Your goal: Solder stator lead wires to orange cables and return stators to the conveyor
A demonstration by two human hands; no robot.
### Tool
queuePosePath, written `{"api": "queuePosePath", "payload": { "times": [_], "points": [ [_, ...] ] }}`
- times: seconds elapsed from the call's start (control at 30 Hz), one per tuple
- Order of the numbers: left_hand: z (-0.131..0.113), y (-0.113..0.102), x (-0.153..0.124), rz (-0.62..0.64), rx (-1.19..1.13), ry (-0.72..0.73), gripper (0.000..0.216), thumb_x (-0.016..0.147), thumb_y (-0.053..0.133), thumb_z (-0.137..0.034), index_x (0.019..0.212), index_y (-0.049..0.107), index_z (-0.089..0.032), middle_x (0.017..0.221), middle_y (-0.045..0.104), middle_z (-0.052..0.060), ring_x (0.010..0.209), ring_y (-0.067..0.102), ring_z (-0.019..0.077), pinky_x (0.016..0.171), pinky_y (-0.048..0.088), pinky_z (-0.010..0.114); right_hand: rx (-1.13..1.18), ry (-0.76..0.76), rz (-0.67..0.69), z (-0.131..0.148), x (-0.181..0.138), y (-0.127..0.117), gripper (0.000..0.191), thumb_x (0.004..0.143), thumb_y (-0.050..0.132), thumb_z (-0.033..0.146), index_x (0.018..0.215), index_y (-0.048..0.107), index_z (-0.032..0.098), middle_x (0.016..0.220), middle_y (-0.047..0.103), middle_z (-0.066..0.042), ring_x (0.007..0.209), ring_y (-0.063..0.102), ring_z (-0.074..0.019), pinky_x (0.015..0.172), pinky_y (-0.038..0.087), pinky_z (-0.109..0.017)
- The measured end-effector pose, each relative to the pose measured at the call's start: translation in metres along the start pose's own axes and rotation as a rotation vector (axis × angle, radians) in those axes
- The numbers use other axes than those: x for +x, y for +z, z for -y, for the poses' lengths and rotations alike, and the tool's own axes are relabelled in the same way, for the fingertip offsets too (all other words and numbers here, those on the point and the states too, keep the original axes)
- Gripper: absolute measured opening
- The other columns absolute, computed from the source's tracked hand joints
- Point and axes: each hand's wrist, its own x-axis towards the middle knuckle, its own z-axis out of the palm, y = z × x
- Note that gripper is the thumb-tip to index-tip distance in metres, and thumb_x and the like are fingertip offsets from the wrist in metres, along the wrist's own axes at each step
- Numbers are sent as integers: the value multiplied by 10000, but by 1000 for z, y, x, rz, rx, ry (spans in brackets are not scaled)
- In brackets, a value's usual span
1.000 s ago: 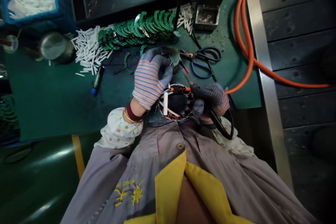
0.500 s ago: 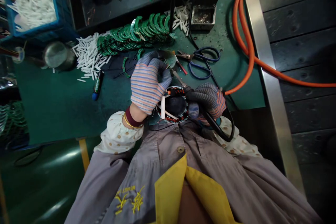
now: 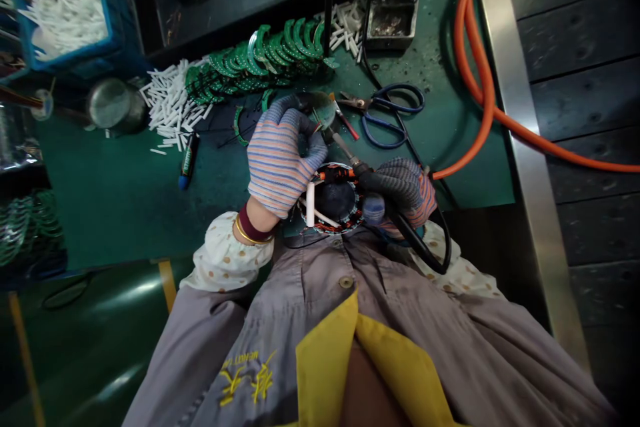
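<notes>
A round motor stator [image 3: 334, 203] with copper windings and white sleeve tubes lies at the near edge of the green bench [image 3: 115, 193]. My left hand [image 3: 283, 153], in a striped glove, curls over the stator's far rim and pinches wire ends against a green curved board [image 3: 325, 110]. My right hand [image 3: 403, 190], also gloved, is wrapped round the black handle of a soldering iron [image 3: 360, 170], whose tip points up-left to the spot by my left fingertips.
Blue-handled scissors [image 3: 393, 110] lie just behind my hands. A row of green curved boards [image 3: 265, 60], loose white tubes [image 3: 170, 103], a marker pen [image 3: 189, 160], a metal cup [image 3: 115, 105], a small metal tray [image 3: 391, 17] and an orange hose [image 3: 480, 87] surround them. A blue bin of tubes [image 3: 60, 13] stands far left.
The soldering iron tip has edged closer to my left fingertips. Both hands stay on the stator; the view has shifted slightly.
</notes>
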Motion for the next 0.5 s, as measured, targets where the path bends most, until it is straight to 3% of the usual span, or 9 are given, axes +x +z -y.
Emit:
{"api": "queuePosePath", "payload": {
  "times": [0.1, 0.2, 0.5],
  "points": [
    [5, 1, -4, 61, -14, -30, 210, 1034, 862, -313, 1082, 658, -311, 1388, 774, 85, 1316, 749, 378, 1181, 663, 620, -7, -131, -111, 7, 11, -6, 285, 1172, 674, 439, 1130, 938, 342, 832, 812, -39, 747, 739, -230, 689, 580, -361],
    [5, 1, -6, 48, 1, -26, 237, 1005, 890, -300, 1084, 667, -304, 1520, 768, 89, 1401, 734, 382, 1239, 655, 613, 21, -119, -130, 13, 18, -9, 226, 1142, 692, 368, 1128, 916, 346, 825, 815, -20, 725, 742, -222, 651, 548, -354],
    [3, 0, -7, 74, -87, -86, 307, 993, 942, -208, 1070, 661, -304, 1536, 744, 94, 1500, 707, 404, 1354, 590, 623, 61, -158, -243, 16, 20, -5, 216, 1178, 706, 363, 1148, 917, 331, 886, 810, -21, 801, 741, -207, 728, 562, -334]
  ]
}}
